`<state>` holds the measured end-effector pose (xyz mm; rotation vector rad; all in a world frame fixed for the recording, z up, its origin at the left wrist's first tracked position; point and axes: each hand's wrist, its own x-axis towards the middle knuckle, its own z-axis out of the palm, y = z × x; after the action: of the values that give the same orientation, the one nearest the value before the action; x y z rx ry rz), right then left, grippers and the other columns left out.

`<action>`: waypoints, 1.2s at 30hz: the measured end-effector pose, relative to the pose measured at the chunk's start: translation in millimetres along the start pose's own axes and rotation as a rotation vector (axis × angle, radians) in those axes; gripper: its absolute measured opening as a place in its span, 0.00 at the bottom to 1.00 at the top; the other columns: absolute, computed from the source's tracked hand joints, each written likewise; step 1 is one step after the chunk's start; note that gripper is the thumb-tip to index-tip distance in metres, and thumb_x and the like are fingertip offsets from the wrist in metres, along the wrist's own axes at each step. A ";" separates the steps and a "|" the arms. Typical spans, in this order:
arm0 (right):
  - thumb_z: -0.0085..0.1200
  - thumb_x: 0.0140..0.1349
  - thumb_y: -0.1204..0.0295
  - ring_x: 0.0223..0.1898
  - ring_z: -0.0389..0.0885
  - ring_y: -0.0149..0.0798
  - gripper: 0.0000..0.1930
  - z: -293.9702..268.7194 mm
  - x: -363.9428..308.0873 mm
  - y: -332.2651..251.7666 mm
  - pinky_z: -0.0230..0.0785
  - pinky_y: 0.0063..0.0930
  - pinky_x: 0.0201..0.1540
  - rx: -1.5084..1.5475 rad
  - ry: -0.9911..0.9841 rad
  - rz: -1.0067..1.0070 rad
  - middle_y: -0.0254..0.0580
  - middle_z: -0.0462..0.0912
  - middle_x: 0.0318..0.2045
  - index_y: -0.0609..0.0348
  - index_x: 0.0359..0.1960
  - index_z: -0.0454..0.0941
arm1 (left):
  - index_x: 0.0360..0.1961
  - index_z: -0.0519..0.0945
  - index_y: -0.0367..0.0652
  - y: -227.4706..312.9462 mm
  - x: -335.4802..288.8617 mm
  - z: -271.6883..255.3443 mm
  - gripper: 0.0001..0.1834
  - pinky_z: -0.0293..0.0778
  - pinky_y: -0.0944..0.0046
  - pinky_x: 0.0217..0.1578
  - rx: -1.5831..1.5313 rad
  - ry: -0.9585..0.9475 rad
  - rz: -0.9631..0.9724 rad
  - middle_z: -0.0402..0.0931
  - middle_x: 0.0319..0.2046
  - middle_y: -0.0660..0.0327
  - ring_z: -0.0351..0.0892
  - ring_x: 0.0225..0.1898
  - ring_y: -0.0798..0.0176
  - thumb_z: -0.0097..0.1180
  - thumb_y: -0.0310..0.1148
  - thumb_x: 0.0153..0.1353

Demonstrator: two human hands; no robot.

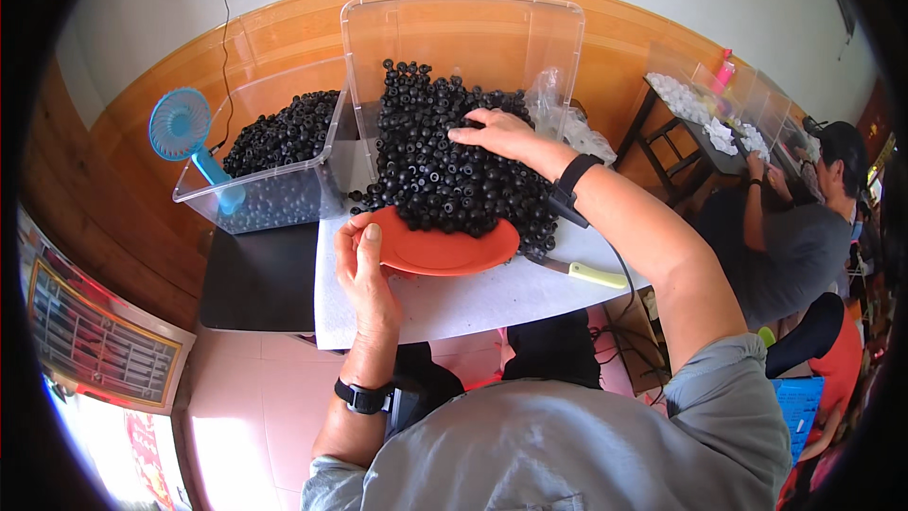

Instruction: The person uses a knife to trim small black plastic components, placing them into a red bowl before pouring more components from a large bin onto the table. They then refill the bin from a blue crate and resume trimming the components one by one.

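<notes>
Orange, plastic by the look of it: a shallow dish (445,254) at the near edge of a heap of small round black parts (445,170), with some of them lying over its far side. At its left end, the left hand (359,270), thumb and fingers pinched on the rim. Farther up, on top of the heap, the right hand (501,132), back upward, fingers reaching out loosely over the parts; cannot tell whether grasping any, the fingertips' undersides being hidden. Rising behind the heap, a large clear bin (572,47). Right of the dish, just beside the heap, a knife (598,273) with a pale green handle. Beneath all this, a white covering (426,317). To the left, a second clear bin (293,168) full of similar black parts, with a light blue fan (180,125) at its near wall. Far right, a seated co-worker (804,251) in dark clothing, hands near white pieces (676,99) on another table.
</notes>
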<state>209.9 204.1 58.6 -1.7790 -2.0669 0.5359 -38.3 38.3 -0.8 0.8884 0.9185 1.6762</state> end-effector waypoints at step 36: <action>0.48 0.60 0.38 0.64 0.67 0.57 0.34 22.7 6.7 -64.9 0.64 0.48 0.63 -0.210 0.103 -0.014 0.47 0.67 0.64 0.41 0.63 0.71 | 0.62 0.68 0.35 -6.2 -1.4 -8.9 0.24 0.59 0.60 0.65 -0.211 -0.060 0.019 0.70 0.60 0.50 0.67 0.61 0.60 0.52 0.33 0.68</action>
<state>142.2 200.9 72.0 -1.8620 -2.1286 0.2239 -43.2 36.9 -10.4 0.8012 0.6804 1.7176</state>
